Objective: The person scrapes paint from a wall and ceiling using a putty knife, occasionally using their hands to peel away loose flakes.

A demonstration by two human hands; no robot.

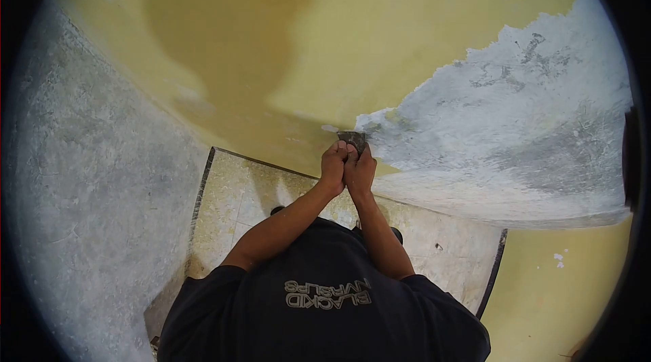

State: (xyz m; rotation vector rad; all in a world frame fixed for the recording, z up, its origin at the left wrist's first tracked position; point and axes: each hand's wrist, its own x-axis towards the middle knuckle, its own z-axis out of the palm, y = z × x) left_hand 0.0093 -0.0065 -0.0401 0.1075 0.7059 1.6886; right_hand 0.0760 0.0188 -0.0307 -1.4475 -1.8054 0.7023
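Note:
A dark, flat scraper [352,138] is pressed against the wall where yellow paint [407,29] meets a bared grey-white patch [468,118]. My left hand [333,166] is closed around its lower part. Beside it, almost touching, my right hand [360,169] grips the same scraper from the other side. Its handle is hidden under my fingers; only the broad blade end shows. Along the patch, the paint's edge is ragged, and a few small pale spots show in the yellow just left of the blade.
To the left stands a grey, scraped wall [102,179]. Below is a tiled floor [224,192] with yellowish flakes and dust, edged by a dark strip [264,162]. At lower right, another yellow wall [563,287] has small white chips. My shadow falls across the paint.

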